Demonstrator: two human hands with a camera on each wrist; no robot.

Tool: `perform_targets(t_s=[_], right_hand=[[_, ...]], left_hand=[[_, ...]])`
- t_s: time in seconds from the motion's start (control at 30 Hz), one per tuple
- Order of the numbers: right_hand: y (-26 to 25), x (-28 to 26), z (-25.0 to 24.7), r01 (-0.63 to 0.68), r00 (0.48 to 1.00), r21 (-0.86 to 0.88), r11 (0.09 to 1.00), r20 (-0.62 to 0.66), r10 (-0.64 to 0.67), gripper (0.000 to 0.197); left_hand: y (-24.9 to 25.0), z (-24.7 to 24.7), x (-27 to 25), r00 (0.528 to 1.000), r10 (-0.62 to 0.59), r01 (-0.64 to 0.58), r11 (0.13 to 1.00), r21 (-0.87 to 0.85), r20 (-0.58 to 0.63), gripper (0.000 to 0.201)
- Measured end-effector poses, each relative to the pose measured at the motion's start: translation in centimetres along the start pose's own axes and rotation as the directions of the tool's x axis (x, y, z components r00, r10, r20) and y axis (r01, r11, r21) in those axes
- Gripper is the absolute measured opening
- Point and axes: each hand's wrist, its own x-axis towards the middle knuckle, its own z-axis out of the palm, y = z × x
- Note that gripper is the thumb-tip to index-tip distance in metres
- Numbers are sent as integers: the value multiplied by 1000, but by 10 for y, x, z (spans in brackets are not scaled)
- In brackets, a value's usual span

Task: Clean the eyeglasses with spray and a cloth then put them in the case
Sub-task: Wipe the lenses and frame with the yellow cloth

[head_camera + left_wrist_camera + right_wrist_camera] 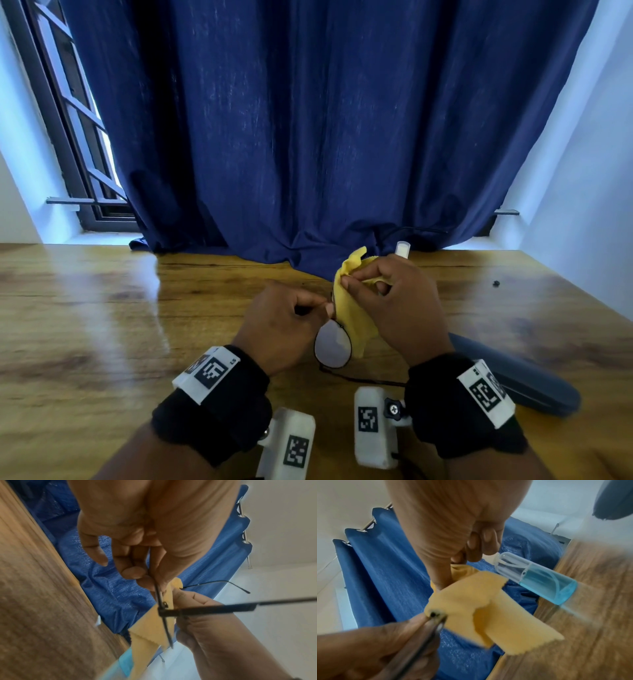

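Now I have both hands raised over the tabletop (137, 308), wiping one lens of the eyeglasses (333, 344) with the yellow cloth (352, 325).

My left hand (284, 322) pinches the thin dark frame near the bridge, thumb against curled fingers, with the near round lens hanging bare below it and the temple arms sticking out toward me. My right hand (394, 305) pinches the cloth over the far lens, fingertips pressed together on the fabric; that lens is hidden by the cloth, whose loose corners hang down. Just beyond my right hand the spray bottle (537, 577) stands on the tabletop, clear, partly filled with blue liquid. Lying on the tabletop at my right wrist is the grey-blue case (524, 380); I cannot tell whether it is open. A dark blue curtain (308, 120) hangs behind.
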Motion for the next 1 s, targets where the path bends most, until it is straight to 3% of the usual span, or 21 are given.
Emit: perform_targets(t_s=[0.23, 0.43, 0.57, 0.7, 0.83, 1.0], right_hand=[[4, 2, 0, -98, 994, -38, 994, -56, 96, 20], [-2, -3, 1, -150, 985, 5, 989, 86, 149, 20], [-4, -4, 7, -162, 987, 26, 987, 10, 161, 31], [0, 0, 2, -186, 979, -49, 981, -98, 180, 29], [-1, -2, 5, -161, 987, 10, 987, -17, 161, 22], [-2, -4, 9, -187, 982, 37, 982, -15, 188, 38]], left_hand=[[-1, 0, 0, 999, -26, 26, 1000, -2, -20, 16], [-4, -5, 2, 998, -44, 43, 999, -16, -46, 17], [-3, 0, 1, 1000, 7, -7, 999, 52, -3, 17], [-4, -2, 2, 999, 4, -4, 1000, 9, -34, 17], [-7, -10, 3, 996, 8, -9, 1000, -17, -86, 17], [-6, -8, 3, 999, 47, -45, 996, 77, -19, 22]])
